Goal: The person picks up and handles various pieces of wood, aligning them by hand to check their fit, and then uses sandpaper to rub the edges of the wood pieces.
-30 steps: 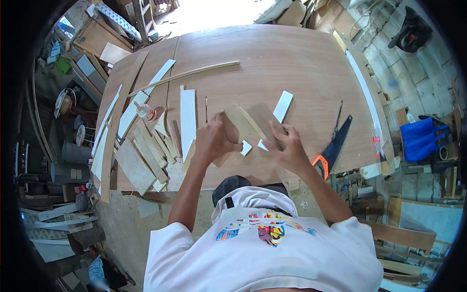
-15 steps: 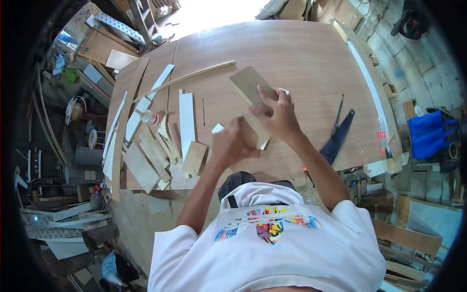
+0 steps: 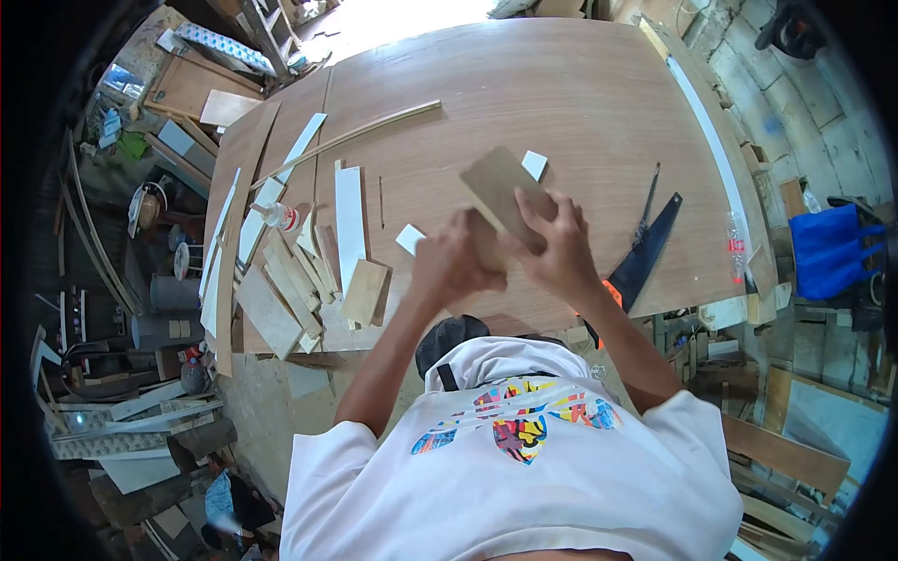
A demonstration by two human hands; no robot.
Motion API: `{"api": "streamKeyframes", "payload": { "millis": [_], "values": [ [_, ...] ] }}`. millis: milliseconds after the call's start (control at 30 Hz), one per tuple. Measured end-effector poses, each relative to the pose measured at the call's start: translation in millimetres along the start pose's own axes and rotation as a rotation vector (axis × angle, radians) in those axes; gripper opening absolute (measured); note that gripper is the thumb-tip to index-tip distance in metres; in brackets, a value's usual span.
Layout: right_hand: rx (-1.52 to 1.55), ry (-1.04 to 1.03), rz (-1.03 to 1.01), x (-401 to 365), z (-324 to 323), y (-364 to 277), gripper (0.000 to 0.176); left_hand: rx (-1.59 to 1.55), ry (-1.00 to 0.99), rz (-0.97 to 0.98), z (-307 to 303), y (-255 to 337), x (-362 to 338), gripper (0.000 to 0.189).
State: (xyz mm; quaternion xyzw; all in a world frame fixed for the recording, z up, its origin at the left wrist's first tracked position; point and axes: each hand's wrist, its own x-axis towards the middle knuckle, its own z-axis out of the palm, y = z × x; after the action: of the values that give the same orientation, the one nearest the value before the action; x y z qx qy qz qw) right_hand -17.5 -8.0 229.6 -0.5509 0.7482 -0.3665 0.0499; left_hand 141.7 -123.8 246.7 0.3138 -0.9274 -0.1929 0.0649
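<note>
My right hand (image 3: 561, 248) is closed on a flat rectangular wooden block (image 3: 503, 185), its thumb and fingers along the block's lower right side. Just left of it, my left hand (image 3: 456, 257) is closed on a second light wooden piece (image 3: 488, 251), which the block partly overlaps in this view. Both pieces are above the brown wooden table (image 3: 524, 84). One small white piece (image 3: 535, 165) lies beyond the block, and another white piece (image 3: 409, 238) lies by my left knuckles.
Wooden offcuts (image 3: 292, 280), a white strip (image 3: 350, 215) and a glue bottle (image 3: 281, 216) lie at left. A thin stick (image 3: 374, 137) crosses the table behind them. On the right are a handsaw (image 3: 649, 252) and a plastic bottle (image 3: 737, 257) by the edge.
My right hand has brought its block lower and a little right, closer to my left hand. The small white piece behind it now shows fully. The view has shifted slightly.
</note>
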Motion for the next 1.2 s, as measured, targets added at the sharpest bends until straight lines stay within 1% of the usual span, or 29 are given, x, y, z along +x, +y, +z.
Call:
{"api": "streamKeyframes", "payload": {
  "millis": [33, 167, 200, 233, 267, 333, 367, 400, 433, 500, 533, 567, 600, 633, 667, 700, 733, 767, 800, 867, 900, 933, 967, 1000, 1033, 1100, 1133, 1200],
  "values": [
    [0.011, 0.018, 0.026, 16, 10, 4, 0.062, 0.008, -0.035, 0.044, 1, 11, -3, 0.100],
    [-0.002, 0.045, 0.046, 42, 25, 0, 0.062, -0.014, -0.097, 0.000, 3, 4, 1, 0.100],
    [-0.002, 0.050, 0.038, 38, 24, -1, 0.062, -0.019, -0.043, -0.025, -1, -4, 4, 0.099],
    [0.006, -0.001, -0.004, 24, 22, -1, 0.063, -0.026, 0.012, -0.052, -4, -11, 5, 0.098],
    [0.013, -0.056, -0.046, 9, 21, 0, 0.064, -0.027, 0.020, -0.056, -5, -20, 3, 0.098],
    [0.001, -0.103, -0.059, -17, 17, 12, 0.064, 0.000, 0.101, -0.074, -5, -34, -3, 0.095],
    [0.064, -0.123, -0.002, -28, 15, 21, 0.063, 0.000, 0.109, -0.087, -6, -36, -5, 0.095],
    [0.128, -0.145, 0.061, -34, 14, 29, 0.063, -0.043, 0.110, -0.149, -7, -38, -9, 0.096],
    [0.133, -0.155, 0.057, -34, 8, 32, 0.063, -0.084, 0.108, -0.210, -7, -39, -13, 0.096],
    [0.521, -0.060, 0.274, -30, -9, 26, 0.061, -0.078, 0.116, -0.223, -11, -40, -17, 0.097],
    [0.521, -0.067, 0.272, -25, -16, 20, 0.061, -0.073, 0.134, -0.225, -13, -39, -16, 0.098],
    [0.425, -0.048, 0.147, -18, -22, 12, 0.061, -0.075, 0.134, -0.231, -14, -39, -14, 0.098],
    [0.330, -0.031, 0.028, -15, -22, 7, 0.061, -0.057, 0.141, -0.152, -13, -38, -11, 0.100],
    [0.279, -0.040, -0.041, -10, -14, 4, 0.063, -0.040, 0.140, -0.074, -11, -36, -11, 0.101],
    [0.193, -0.058, -0.059, -3, -5, -2, 0.063, -0.047, 0.123, -0.079, -10, -29, -11, 0.101],
    [0.105, -0.073, -0.079, 9, 4, -6, 0.063, -0.026, 0.091, -0.043, -12, -17, -9, 0.102],
    [0.125, -0.027, -0.078, 27, 13, -5, 0.062, -0.007, 0.059, -0.007, -11, -10, -7, 0.102],
    [0.143, 0.018, -0.081, 44, 20, -4, 0.062, -0.027, 0.081, 0.009, -8, -8, -4, 0.102],
    [0.139, 0.012, -0.077, 53, 24, -6, 0.062, -0.034, 0.078, 0.008, -8, -8, -1, 0.102],
    [0.023, 0.063, -0.059, 65, 26, -13, 0.061, -0.014, 0.051, -0.052, -13, -11, 6, 0.100],
    [0.025, 0.021, -0.071, 58, 22, -17, 0.063, -0.016, 0.048, -0.051, -17, -16, 9, 0.100],
    [0.024, 0.019, -0.067, 45, 20, -19, 0.063, -0.034, 0.062, -0.141, -23, -25, 10, 0.099],
    [0.021, -0.045, -0.085, 27, 17, -18, 0.063, -0.052, 0.078, -0.233, -28, -34, 9, 0.097],
    [0.019, -0.108, -0.105, 12, 14, -15, 0.062, -0.054, 0.077, -0.234, -30, -45, 7, 0.097],
    [0.019, -0.112, -0.106, -2, 13, -10, 0.062, -0.031, 0.123, -0.205, -28, -58, 4, 0.095],
    [0.046, -0.154, -0.049, -22, 10, 2, 0.062, -0.012, 0.199, -0.182, -23, -70, -3, 0.092],
    [0.048, -0.153, -0.054, -21, 7, 3, 0.062, -0.009, 0.204, -0.184, -24, -70, -6, 0.092],
    [0.207, -0.044, 0.021, -20, 0, 0, 0.062, -0.026, 0.078, -0.224, -22, -66, -12, 0.092]
  ]
}}
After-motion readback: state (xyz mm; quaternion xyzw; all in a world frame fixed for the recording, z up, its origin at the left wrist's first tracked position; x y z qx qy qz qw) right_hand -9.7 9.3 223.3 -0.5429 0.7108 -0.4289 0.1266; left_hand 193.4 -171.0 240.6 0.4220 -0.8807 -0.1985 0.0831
